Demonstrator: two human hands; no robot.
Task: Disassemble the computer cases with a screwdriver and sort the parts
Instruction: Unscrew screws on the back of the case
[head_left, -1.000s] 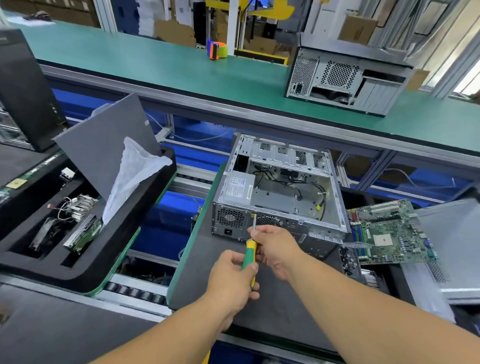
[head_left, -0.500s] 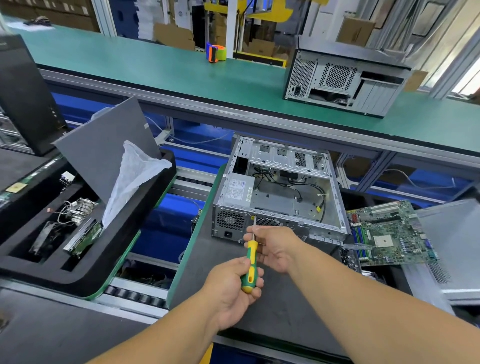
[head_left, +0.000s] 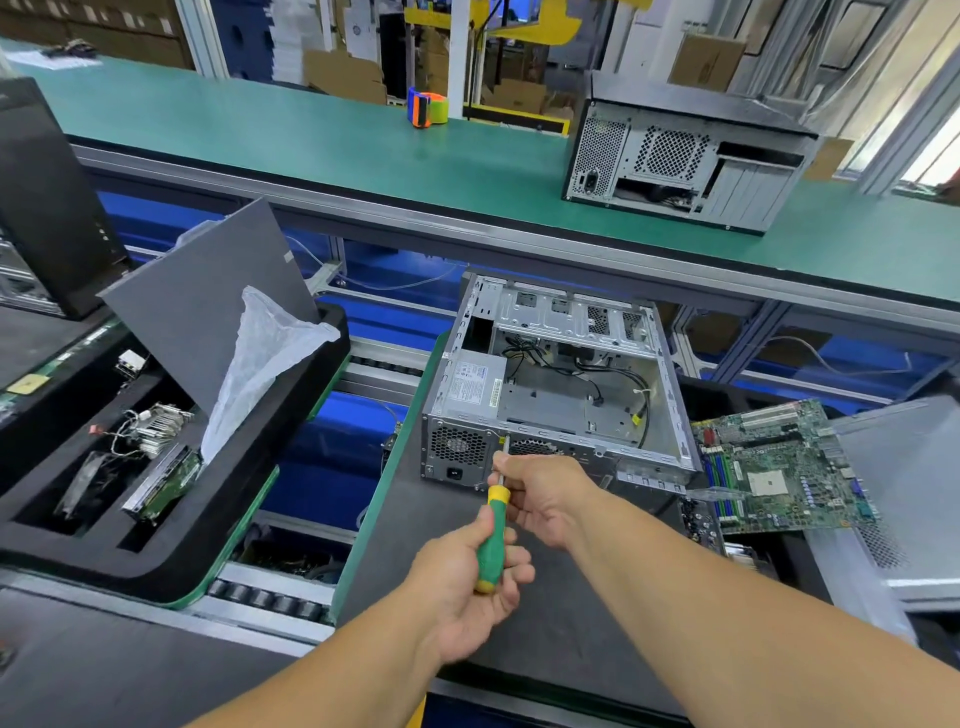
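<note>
Person at a conveyor bench, both hands on a screwdriver (head_left: 492, 535). Left hand (head_left: 467, 587) wraps the green-yellow handle, fingers curled around it, thumb along the grip. Right hand (head_left: 543, 499) sits just ahead of the left fingers, fingertips pinched on the bare shaft, steadying it. The tip points at the rear panel of the open computer case (head_left: 558, 395), just above the right fingertips, beside the power supply (head_left: 470, 387) vent; can't tell if the tip is seated in a screw.

The case lies on its side on a dark mat, lid off, cables and power supply inside. Right of the right hand, well apart, a motherboard (head_left: 779, 467) lies already pulled out, with a loose side panel (head_left: 904, 467) past it. Left of the left hand, well apart, a black foam tray (head_left: 171, 551) holds removed parts, a plastic bag and a grey sheet leaning in it. Far beyond the fingers, a second case (head_left: 685, 161) stands on the green bench (head_left: 311, 130).

Handling, my read: the case is stiff sheet steel, fairly heavy, with sharp folded edges, so hold it by the frame rails. The power supply looks dense; support it from below once its screws are out, not by the cables. Screws are tiny and roll. The motherboard is fragile; grip the edges only.
</note>
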